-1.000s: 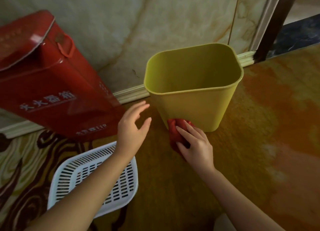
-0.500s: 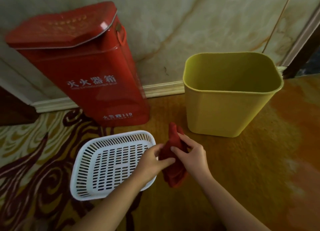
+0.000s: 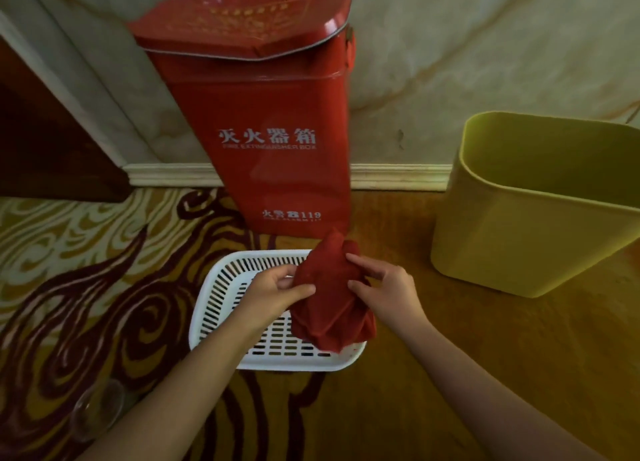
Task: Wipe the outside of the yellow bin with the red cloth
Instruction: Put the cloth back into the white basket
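Hands [image 3: 337, 289] pinching red cloth [image 3: 330, 299], long axis vertical, above basket [image 3: 214, 301]

You are working at floor level in what reads as a hotel or commercial building corridor — not a private home. Evidence: a red metal fire extinguisher box [image 3: 266, 114], lettered in Chinese and English with a 119 alarm number, stands against a polished marble-look wall [image 3: 450, 45] with a moulded white skirting board [image 3: 398, 176]. The floor carries a patterned carpet [image 3: 86, 253] with gold and dark-red swirls — contract-grade furnishing. A dark wooden door frame [image 3: 41, 131] sits at the left edge.
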